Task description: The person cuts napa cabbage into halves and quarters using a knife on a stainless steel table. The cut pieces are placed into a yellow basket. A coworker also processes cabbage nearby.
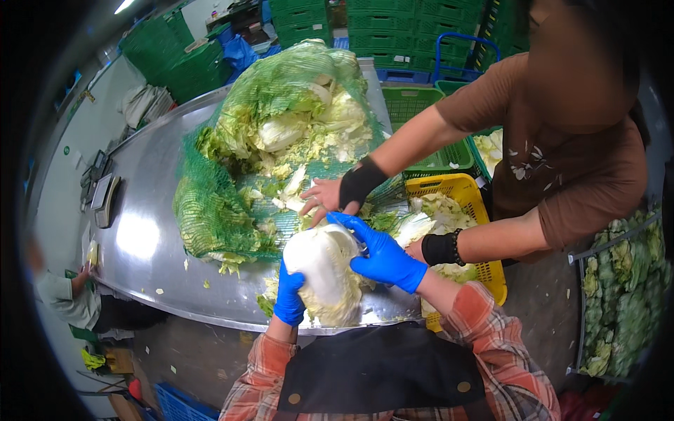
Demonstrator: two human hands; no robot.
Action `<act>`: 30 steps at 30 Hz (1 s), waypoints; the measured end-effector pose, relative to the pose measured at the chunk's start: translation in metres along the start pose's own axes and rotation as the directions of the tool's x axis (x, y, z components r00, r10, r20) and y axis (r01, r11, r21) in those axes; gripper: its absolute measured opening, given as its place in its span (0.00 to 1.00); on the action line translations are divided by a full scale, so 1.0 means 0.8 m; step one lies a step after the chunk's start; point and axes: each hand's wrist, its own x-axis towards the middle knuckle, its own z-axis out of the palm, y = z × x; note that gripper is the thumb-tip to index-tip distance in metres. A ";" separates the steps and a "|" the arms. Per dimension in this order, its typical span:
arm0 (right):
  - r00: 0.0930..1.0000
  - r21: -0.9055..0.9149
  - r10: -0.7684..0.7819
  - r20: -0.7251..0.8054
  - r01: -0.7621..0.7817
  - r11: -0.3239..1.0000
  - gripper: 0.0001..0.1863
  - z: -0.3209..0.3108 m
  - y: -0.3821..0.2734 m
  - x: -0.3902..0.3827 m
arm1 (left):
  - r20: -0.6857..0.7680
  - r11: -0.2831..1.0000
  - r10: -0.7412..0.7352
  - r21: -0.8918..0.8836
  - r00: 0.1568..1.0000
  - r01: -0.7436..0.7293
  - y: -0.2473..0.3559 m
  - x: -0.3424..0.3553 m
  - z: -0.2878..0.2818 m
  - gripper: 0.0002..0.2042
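Note:
A pale napa cabbage (321,263), white at its base and yellow-green lower down, is held in front of me over the table's near edge. My left hand (288,295), in a blue glove, is closed against its left side. My right hand (382,254), also blue-gloved, grips its upper right side, with the thumb on the near side; the fingertips are partly hidden. Just beyond it, a co-worker's hand (326,196) with a black wrist wrap reaches over loose leaves. A green mesh sack (210,210) spread on the table holds several more cabbages (284,132).
The metal table (161,281) bears leaf scraps and a small device (105,200). A yellow crate (498,281) of leaves stands at my right beside the co-worker in brown. Green crates (382,31) are stacked behind. Another person (74,302) is at far left; caged cabbages (625,302) stand far right.

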 end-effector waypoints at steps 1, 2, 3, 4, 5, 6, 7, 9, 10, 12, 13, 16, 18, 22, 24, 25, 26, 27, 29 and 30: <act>0.997 0.029 0.074 -0.005 -0.074 0.997 0.41 -0.006 0.009 -0.002 | 0.040 0.984 -0.091 -0.150 0.995 0.096 -0.023 0.001 -0.031 0.44; 0.989 0.056 0.145 0.006 -0.145 0.988 0.41 -0.013 0.011 -0.001 | 0.098 0.946 -0.148 -0.274 0.984 0.170 -0.016 -0.003 -0.025 0.43; 0.976 0.081 0.216 0.018 -0.217 0.973 0.41 -0.020 0.011 -0.001 | 0.164 0.888 -0.196 -0.388 0.967 0.246 -0.010 -0.005 -0.017 0.41; 0.998 -0.049 0.029 -0.046 -0.032 0.998 0.41 -0.027 0.009 -0.003 | 0.121 0.897 -0.166 -0.393 0.979 0.201 -0.010 -0.001 -0.012 0.40; 0.972 -0.332 0.217 -0.089 -0.234 0.914 0.40 -0.029 -0.023 -0.004 | 0.060 0.907 -0.125 -0.399 0.990 0.138 -0.008 0.002 -0.011 0.39; 0.982 -0.421 0.104 -0.158 -0.162 0.892 0.39 -0.022 -0.028 -0.009 | 0.016 0.911 -0.099 -0.401 0.995 0.097 -0.007 0.007 -0.007 0.38; 0.988 -0.424 -0.026 -0.151 -0.041 0.905 0.38 -0.014 -0.026 -0.014 | 0.037 0.905 -0.075 -0.417 0.997 0.084 -0.012 0.019 -0.015 0.35; 0.984 -0.408 -0.168 -0.061 0.129 0.904 0.33 0.007 -0.032 -0.024 | -0.114 0.917 -0.028 -0.399 0.993 -0.020 -0.009 0.027 0.000 0.33; 0.984 -0.457 -0.174 -0.040 0.137 0.879 0.31 0.020 -0.028 -0.028 | -0.117 0.906 -0.015 -0.421 0.993 -0.036 -0.006 0.031 0.007 0.33; 0.979 -0.536 -0.191 -0.075 0.122 0.835 0.21 0.038 -0.015 -0.034 | -0.126 0.886 0.003 -0.459 0.992 -0.060 -0.003 0.035 0.018 0.32; 0.978 -0.534 -0.191 -0.088 0.116 0.837 0.19 0.039 -0.006 -0.039 | -0.199 0.897 0.014 -0.430 0.980 -0.100 -0.008 0.037 0.018 0.30; 0.968 -0.478 -0.217 -0.122 0.134 0.868 0.11 0.039 0.008 -0.051 | -0.285 0.905 0.062 -0.388 0.957 -0.174 -0.014 0.042 0.005 0.30; 0.979 -0.450 -0.147 -0.139 0.070 0.890 0.11 0.028 0.015 -0.063 | -0.341 0.909 0.076 -0.363 0.937 -0.205 -0.011 0.043 0.000 0.30; 0.972 -0.343 0.113 -0.206 -0.180 0.922 0.22 0.011 0.018 -0.072 | -0.343 0.904 0.103 -0.358 0.934 -0.232 -0.004 0.047 -0.007 0.31; 0.972 -0.149 0.092 -0.217 -0.126 0.981 0.34 0.011 0.019 -0.064 | -0.287 0.910 0.126 -0.349 0.949 -0.227 -0.003 0.043 0.000 0.31; 0.980 -0.051 0.087 -0.180 -0.098 0.994 0.35 0.015 0.020 -0.054 | -0.259 0.912 0.137 -0.344 0.956 -0.224 -0.004 0.039 0.003 0.31; 0.986 0.047 0.078 -0.145 -0.071 0.996 0.35 0.021 0.020 -0.042 | -0.221 0.924 0.133 -0.324 0.966 -0.201 -0.005 0.033 0.006 0.32; 0.992 0.146 0.064 -0.110 -0.048 0.988 0.36 0.023 0.018 -0.034 | -0.184 0.936 0.127 -0.302 0.975 -0.179 -0.008 0.025 0.008 0.33; 0.984 0.093 0.149 -0.094 -0.141 0.986 0.33 0.017 0.010 -0.032 | -0.003 0.922 0.114 -0.372 0.993 -0.107 -0.026 0.014 -0.013 0.34; 0.977 0.082 0.201 -0.065 -0.196 0.977 0.32 0.015 0.011 -0.036 | 0.007 0.922 0.054 -0.383 0.999 -0.047 -0.031 0.012 -0.020 0.34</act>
